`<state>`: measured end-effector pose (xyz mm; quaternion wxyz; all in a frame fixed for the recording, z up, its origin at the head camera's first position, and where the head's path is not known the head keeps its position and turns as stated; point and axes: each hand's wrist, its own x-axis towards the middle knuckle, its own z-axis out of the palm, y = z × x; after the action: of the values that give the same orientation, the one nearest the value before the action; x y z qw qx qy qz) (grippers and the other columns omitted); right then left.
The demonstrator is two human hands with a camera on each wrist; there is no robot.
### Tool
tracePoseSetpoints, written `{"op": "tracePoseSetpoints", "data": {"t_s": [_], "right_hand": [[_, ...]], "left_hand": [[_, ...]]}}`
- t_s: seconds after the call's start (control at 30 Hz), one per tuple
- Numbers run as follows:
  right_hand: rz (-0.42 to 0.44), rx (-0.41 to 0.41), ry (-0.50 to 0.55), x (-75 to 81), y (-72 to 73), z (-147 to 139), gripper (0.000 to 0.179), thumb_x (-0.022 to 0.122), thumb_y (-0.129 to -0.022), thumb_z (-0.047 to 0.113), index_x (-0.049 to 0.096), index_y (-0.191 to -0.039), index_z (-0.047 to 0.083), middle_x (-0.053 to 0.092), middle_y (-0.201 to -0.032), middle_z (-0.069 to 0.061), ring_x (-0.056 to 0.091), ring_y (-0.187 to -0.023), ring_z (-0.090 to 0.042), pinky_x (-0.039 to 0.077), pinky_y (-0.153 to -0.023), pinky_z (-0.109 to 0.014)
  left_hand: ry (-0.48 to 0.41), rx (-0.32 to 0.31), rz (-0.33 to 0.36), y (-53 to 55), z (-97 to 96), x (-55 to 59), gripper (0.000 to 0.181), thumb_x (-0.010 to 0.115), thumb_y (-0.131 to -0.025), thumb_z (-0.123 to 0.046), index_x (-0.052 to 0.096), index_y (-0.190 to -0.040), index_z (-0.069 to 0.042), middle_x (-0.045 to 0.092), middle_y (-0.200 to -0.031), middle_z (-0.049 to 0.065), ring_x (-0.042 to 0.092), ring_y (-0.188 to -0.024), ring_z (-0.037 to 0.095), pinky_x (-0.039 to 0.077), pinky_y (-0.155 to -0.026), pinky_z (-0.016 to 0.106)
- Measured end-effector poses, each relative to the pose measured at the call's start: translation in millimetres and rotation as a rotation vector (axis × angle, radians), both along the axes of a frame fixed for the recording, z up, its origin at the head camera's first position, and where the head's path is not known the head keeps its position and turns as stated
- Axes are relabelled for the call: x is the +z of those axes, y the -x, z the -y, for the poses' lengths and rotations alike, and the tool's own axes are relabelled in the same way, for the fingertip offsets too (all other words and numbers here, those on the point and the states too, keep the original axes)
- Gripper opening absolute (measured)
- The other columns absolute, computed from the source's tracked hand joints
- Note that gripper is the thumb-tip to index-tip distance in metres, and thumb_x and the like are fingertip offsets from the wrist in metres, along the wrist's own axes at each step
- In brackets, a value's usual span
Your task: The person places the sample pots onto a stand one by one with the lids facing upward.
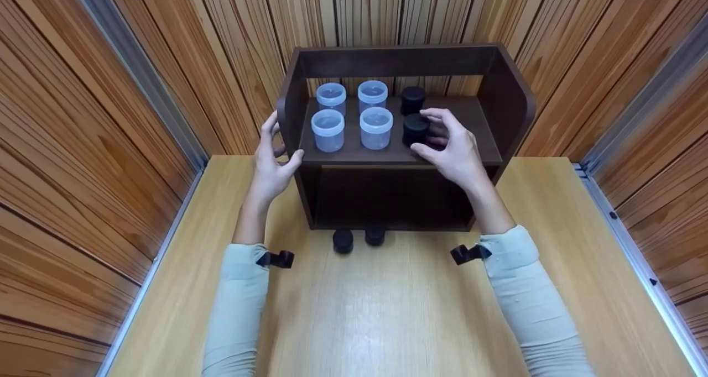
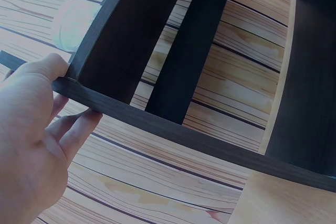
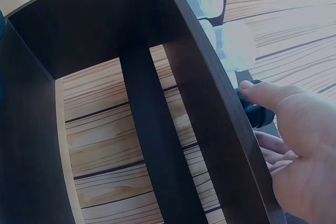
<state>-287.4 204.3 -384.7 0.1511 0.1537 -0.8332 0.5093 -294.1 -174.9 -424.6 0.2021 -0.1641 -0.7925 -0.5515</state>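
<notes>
A dark brown two-level shelf (image 1: 398,158) stands on the table. My left hand (image 1: 272,167) grips its left side panel, thumb at the front edge and fingers on the outer side, as the left wrist view (image 2: 31,129) also shows. On the upper level, my right hand (image 1: 453,147) holds a small black lidded jar (image 1: 416,127) between thumb and fingers. Behind it stands a second black jar (image 1: 412,99). Left of these are two front translucent jars (image 1: 329,136) (image 1: 376,135) and two rear translucent jars (image 1: 331,95) (image 1: 373,93), all upright.
Two more black jars (image 1: 343,241) (image 1: 375,235) stand on the wooden table (image 1: 359,321) before the lower compartment (image 1: 392,197). Wood-panelled walls (image 1: 94,117) enclose the table at the back and sides. A dark wrist mount (image 1: 279,259) juts from the left sleeve.
</notes>
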Motion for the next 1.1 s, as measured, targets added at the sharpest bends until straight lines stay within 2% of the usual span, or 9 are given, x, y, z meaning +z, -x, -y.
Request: {"op": "tracePoseSetpoints", "data": {"t_s": [0.1,0.33,0.5,0.67,0.73,0.83,0.9,1.1], "right_hand": [[-0.013,0.002,0.022,0.5,-3.5,-1,0.066,0.088,-0.095,0.003,0.061,-0.155,0.006,0.066,-0.159,-0.016,0.065,-0.149,-0.033,0.060,-0.119,-0.055],[-0.019,-0.009,0.095,0.2,-14.0,-2,0.067,0.089,-0.094,0.002,0.060,-0.155,0.003,0.064,-0.162,-0.015,0.065,-0.151,-0.032,0.060,-0.120,-0.054],[-0.049,-0.006,0.122,-4.4,-20.3,-3,0.067,0.089,-0.095,0.004,0.061,-0.155,0.003,0.064,-0.162,-0.015,0.063,-0.152,-0.031,0.062,-0.118,-0.040],[-0.089,0.015,0.185,-10.4,-28.2,-6,0.067,0.088,-0.094,-0.001,0.062,-0.155,0.000,0.064,-0.163,-0.018,0.062,-0.153,-0.036,0.061,-0.115,-0.026],[-0.111,0.018,0.203,-12.9,-32.1,-6,0.066,0.087,-0.093,-0.003,0.062,-0.154,-0.002,0.064,-0.162,-0.020,0.061,-0.154,-0.039,0.060,-0.116,-0.025],[-0.138,0.021,0.229,-16.2,-39.6,-7,0.064,0.085,-0.093,-0.007,0.063,-0.152,-0.004,0.064,-0.162,-0.024,0.060,-0.154,-0.041,0.059,-0.117,-0.023],[-0.148,0.025,0.247,-18.3,-44.9,-7,0.062,0.084,-0.093,-0.009,0.064,-0.151,-0.005,0.063,-0.161,-0.026,0.062,-0.153,-0.037,0.059,-0.116,-0.022],[-0.169,0.055,0.254,-23.6,-56.3,-11,0.061,0.083,-0.092,-0.012,0.065,-0.149,-0.006,0.067,-0.158,-0.021,0.067,-0.148,-0.020,0.059,-0.116,-0.023]], "left_hand": [[0.001,0.003,0.003,1.1,0.0,0.7,0.082,0.071,-0.102,-0.003,0.030,-0.173,-0.008,0.046,-0.173,0.023,0.044,-0.166,0.042,0.054,-0.123,0.067],[0.011,0.025,0.024,-0.3,-1.8,3.8,0.083,0.072,-0.101,-0.003,0.031,-0.173,-0.010,0.044,-0.175,0.023,0.053,-0.159,0.044,0.068,-0.100,0.062],[0.010,0.018,0.017,-0.5,-1.5,3.3,0.083,0.072,-0.101,-0.002,0.031,-0.172,-0.010,0.046,-0.174,0.023,0.062,-0.150,0.048,0.070,-0.094,0.061],[0.011,0.012,0.016,-1.2,-1.5,2.5,0.082,0.071,-0.102,-0.002,0.031,-0.173,-0.010,0.046,-0.173,0.022,0.051,-0.161,0.042,0.065,-0.106,0.066],[0.006,0.006,0.018,-1.0,-1.6,2.1,0.082,0.072,-0.102,-0.002,0.031,-0.173,-0.010,0.047,-0.173,0.022,0.052,-0.160,0.043,0.065,-0.106,0.066],[0.002,0.005,0.025,-1.0,-1.4,1.3,0.083,0.072,-0.102,-0.002,0.030,-0.173,-0.011,0.047,-0.173,0.023,0.056,-0.156,0.046,0.067,-0.099,0.067],[0.004,0.008,0.032,-1.7,-1.3,1.3,0.083,0.072,-0.102,-0.002,0.030,-0.173,-0.012,0.046,-0.173,0.024,0.058,-0.154,0.049,0.067,-0.097,0.067],[0.005,0.015,0.039,-2.7,-0.6,1.2,0.083,0.072,-0.102,-0.002,0.030,-0.173,-0.012,0.044,-0.174,0.025,0.059,-0.151,0.053,0.068,-0.095,0.067]]}}
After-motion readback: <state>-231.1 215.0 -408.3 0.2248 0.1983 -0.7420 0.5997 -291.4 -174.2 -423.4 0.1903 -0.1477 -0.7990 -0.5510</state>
